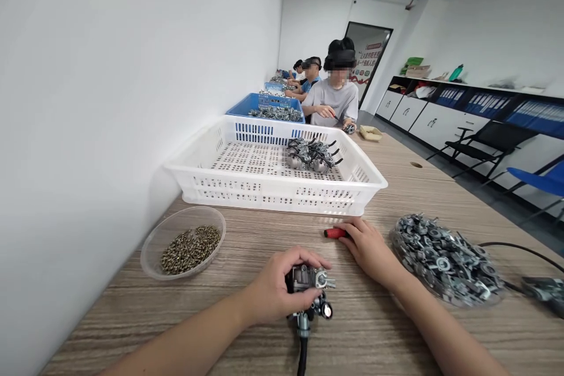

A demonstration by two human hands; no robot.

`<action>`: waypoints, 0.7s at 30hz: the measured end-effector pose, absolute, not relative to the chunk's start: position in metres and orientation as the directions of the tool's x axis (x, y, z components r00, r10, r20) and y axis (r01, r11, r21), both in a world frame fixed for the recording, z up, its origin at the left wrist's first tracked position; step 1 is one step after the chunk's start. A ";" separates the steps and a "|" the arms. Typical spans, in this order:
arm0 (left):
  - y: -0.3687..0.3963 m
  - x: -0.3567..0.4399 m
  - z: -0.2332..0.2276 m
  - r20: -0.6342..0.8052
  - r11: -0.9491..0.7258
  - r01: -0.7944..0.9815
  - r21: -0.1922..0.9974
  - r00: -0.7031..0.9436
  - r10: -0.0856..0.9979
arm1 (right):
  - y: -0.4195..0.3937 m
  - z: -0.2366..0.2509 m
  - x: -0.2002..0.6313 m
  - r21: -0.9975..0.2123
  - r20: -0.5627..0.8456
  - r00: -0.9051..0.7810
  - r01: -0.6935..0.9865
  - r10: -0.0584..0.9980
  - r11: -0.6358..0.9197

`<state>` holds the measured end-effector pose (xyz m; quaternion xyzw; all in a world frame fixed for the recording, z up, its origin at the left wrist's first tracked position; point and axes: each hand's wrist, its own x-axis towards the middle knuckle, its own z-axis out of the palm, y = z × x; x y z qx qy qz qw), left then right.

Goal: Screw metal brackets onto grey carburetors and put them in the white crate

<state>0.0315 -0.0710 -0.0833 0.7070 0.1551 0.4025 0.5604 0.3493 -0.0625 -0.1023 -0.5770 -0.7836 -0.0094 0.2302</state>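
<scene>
My left hand (pixel 278 291) grips a small grey metal carburetor-like part (pixel 311 294) on the wooden table, with a black hose running off the near edge. My right hand (pixel 368 247) lies further back on the table, its fingers over the red handle of a screwdriver (pixel 333 233). A clear bowl of small dark screws (pixel 189 249) stands to the left. A clear dish heaped with silvery metal fittings (pixel 445 258) sits to the right of my right wrist.
A white perforated tray (pixel 282 191) holding several assembled metal parts (pixel 312 154) stands behind my hands. A blue tray (pixel 268 107) lies beyond it. Other people work further along the table (pixel 396 329). A cable and dark tool (pixel 544 291) lie at the right.
</scene>
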 end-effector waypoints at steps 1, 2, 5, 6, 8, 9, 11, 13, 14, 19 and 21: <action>-0.071 0.032 -0.084 0.402 -0.319 -0.247 0.915 0.629 0.665 | -0.062 -0.100 0.351 -0.265 0.375 -0.241 0.898 0.895 0.353; -0.071 0.032 -0.085 0.408 -0.314 -0.261 0.913 0.629 0.662 | -0.062 -0.097 0.352 -0.283 0.382 -0.253 0.883 0.889 0.374; -0.071 0.032 -0.087 0.410 -0.296 -0.285 0.912 0.627 0.662 | -0.062 -0.080 0.349 -0.370 0.443 -0.253 0.823 0.860 0.432; -0.070 0.032 -0.088 0.404 -0.281 -0.290 0.915 0.630 0.663 | -0.063 -0.071 0.344 -0.404 0.477 -0.237 0.796 0.846 0.451; -0.070 0.033 -0.089 0.389 -0.246 -0.305 0.920 0.638 0.664 | -0.067 -0.046 0.325 -0.482 0.547 -0.198 0.720 0.814 0.499; -0.070 0.033 -0.090 0.381 -0.231 -0.309 0.923 0.642 0.665 | -0.071 -0.030 0.311 -0.526 0.572 -0.182 0.666 0.799 0.529; -0.070 0.034 -0.091 0.374 -0.217 -0.313 0.925 0.640 0.671 | -0.083 0.004 0.278 -0.720 0.586 -0.142 0.361 0.798 0.593; -0.070 0.036 -0.092 0.378 -0.228 -0.310 0.923 0.628 0.680 | -0.099 0.035 0.244 -0.817 0.575 -0.096 -0.012 0.813 0.576; -0.071 0.036 -0.093 0.385 -0.237 -0.310 0.921 0.622 0.682 | -0.107 0.047 0.230 -0.808 0.578 -0.009 -0.143 0.816 0.571; -0.072 0.037 -0.092 0.429 -0.318 -0.288 0.903 0.601 0.674 | -0.124 0.056 0.202 -0.768 0.540 0.132 -0.326 0.831 0.551; -0.071 0.036 -0.092 0.424 -0.339 -0.257 0.905 0.602 0.676 | -0.122 0.044 0.203 -0.764 0.551 0.126 -0.322 0.825 0.560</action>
